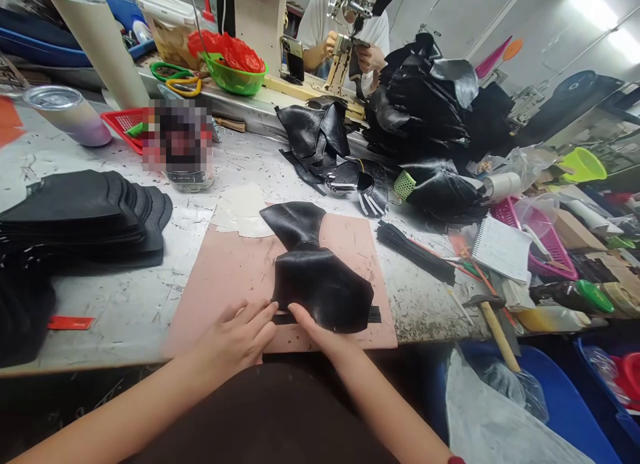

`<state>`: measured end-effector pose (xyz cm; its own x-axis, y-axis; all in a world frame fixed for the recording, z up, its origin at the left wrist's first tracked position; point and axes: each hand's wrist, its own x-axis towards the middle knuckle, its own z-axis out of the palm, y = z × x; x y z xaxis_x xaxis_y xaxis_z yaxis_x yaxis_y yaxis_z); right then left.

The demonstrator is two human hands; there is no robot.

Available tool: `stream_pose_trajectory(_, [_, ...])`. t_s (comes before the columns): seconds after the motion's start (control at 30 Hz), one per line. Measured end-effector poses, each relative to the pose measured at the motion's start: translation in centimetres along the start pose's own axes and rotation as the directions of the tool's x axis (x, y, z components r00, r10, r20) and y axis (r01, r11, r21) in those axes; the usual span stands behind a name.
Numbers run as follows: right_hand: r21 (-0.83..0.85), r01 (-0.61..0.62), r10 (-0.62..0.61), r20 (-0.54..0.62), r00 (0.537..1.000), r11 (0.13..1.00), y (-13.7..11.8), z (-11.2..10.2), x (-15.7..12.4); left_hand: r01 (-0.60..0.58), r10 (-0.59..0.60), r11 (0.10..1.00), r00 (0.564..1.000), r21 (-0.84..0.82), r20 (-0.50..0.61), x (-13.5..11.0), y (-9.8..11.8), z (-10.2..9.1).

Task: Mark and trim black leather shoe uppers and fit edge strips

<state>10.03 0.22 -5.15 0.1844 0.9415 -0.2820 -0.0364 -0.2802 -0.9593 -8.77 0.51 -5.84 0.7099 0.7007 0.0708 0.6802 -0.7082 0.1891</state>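
A black leather piece [323,287] lies on a pink mat [225,271], angled toward the front edge. My left hand [243,331] rests at its lower left corner, fingers stretched out and fingertips touching the edge. Along that edge my right hand [320,334] has its thumb on the leather; its other fingers are hidden, seemingly beneath the piece. A dark strip bundle [375,314] sticks out from under the leather at right. Just behind, a second black leather piece [295,224] touches the first.
Stacked black pieces [85,217] stand left. A black strip bundle [415,251] and a hammer [500,334] lie right. Behind are leather parts [320,134], a tall heap [425,97], a tumbler [70,117] and scissors [185,84]. A person [370,54] works at a sewing machine [340,64].
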Motion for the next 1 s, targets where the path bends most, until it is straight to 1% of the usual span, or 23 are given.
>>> stream_pose_trajectory(0.03, [-0.073, 0.018, -0.02, -0.027, 0.999, 0.997, 0.0, -0.3, 0.0, 0.002, -0.002, 1.0, 1.0, 0.017, -0.029, 0.1, 0.1, 0.1])
stream_pose_trajectory(0.07, [-0.184, 0.052, -0.065, -0.066, 0.996, 0.981, 0.0, -0.6, 0.0, -0.002, 0.005, 0.999, 0.997, 0.036, -0.074, 0.2, 0.3, 0.3])
stream_pose_trajectory(0.1, [-0.305, 0.098, -0.134, -0.099, 0.986, 0.947, 0.0, -0.8, 0.1, -0.005, 0.012, 0.998, 0.991, 0.058, -0.133, 0.3, 0.4, 0.4])
stream_pose_trajectory(0.13, [-0.416, 0.15, -0.216, -0.115, 0.97, 0.897, 0.2, -0.9, 0.1, -0.01, 0.026, 0.997, 0.981, 0.083, -0.194, 0.3, 0.5, 0.6])
stream_pose_trajectory(0.2, [-0.586, 0.243, -0.369, -0.103, 0.924, 0.773, 0.6, -0.9, 0.1, -0.016, 0.055, 0.99, 0.957, 0.137, -0.285, 0.4, 0.8, 0.9])
stream_pose_trajectory(0.23, [-0.627, 0.276, -0.417, -0.087, 0.905, 0.729, 0.8, -0.9, 0.2, -0.015, 0.065, 0.987, 0.948, 0.161, -0.311, 0.5, 0.9, 1.0])
stream_pose_trajectory(0.3, [-0.675, 0.318, -0.471, -0.05, 0.881, 0.666, 1.1, -0.8, 0.2, 0.005, 0.063, 0.981, 0.937, 0.193, -0.344, 0.8, 1.0, 1.1])
stream_pose_trajectory(0.43, [-0.728, 0.343, -0.498, 0.003, 0.867, 0.594, 1.3, -0.9, 0.2, 0.023, 0.077, 0.973, 0.904, 0.228, -0.421, 1.5, 1.1, 1.0])
stream_pose_trajectory(0.5, [-0.742, 0.359, -0.508, 0.029, 0.861, 0.566, 1.2, -0.9, 0.1, 0.008, 0.101, 0.968, 0.901, 0.25, -0.422, 1.8, 1.0, 0.8])
stream_pose_trajectory(0.63, [-0.776, 0.378, -0.531, 0.066, 0.845, 0.506, 1.1, -1.0, 0.0, 0.0, 0.115, 0.961, 0.911, 0.278, -0.397, 2.2, 1.0, 0.6])
stream_pose_trajectory(0.7, [-0.794, 0.375, -0.517, 0.09, 0.851, 0.479, 0.9, -1.0, 0.1, -0.01, 0.14, 0.953, 0.902, 0.304, -0.409, 2.5, 1.0, 0.5])
stream_pose_trajectory(0.77, [-0.807, 0.371, -0.493, 0.116, 0.862, 0.458, 0.7, -1.0, 0.2, -0.054, 0.199, 0.937, 0.894, 0.345, -0.401, 2.9, 1.1, 0.4])
stream_pose_trajectory(0.87, [-0.842, 0.359, -0.466, 0.149, 0.872, 0.403, 0.3, -1.0, 0.4, -0.136, 0.281, 0.906, 0.901, 0.4, -0.33, 3.6, 1.4, 0.1])
stream_pose_trajectory(0.93, [-0.863, 0.342, -0.466, 0.145, 0.873, 0.371, 0.0, -1.4, 0.2, -0.151, 0.287, 0.897, 0.914, 0.416, -0.287, 4.0, 1.6, -0.1])
stream_pose_trajectory(0.97, [-0.864, 0.328, -0.466, 0.126, 0.876, 0.382, -0.1, -1.6, 0.0, -0.148, 0.277, 0.897, 0.923, 0.416, -0.267, 4.1, 1.7, -0.2])
stream_pose_trajectory(1.0, [-0.853, 0.307, -0.466, 0.086, 0.88, 0.422, -0.2, -2.0, -0.2, -0.142, 0.261, 0.9, 0.933, 0.412, -0.248, 4.2, 1.8, -0.2])
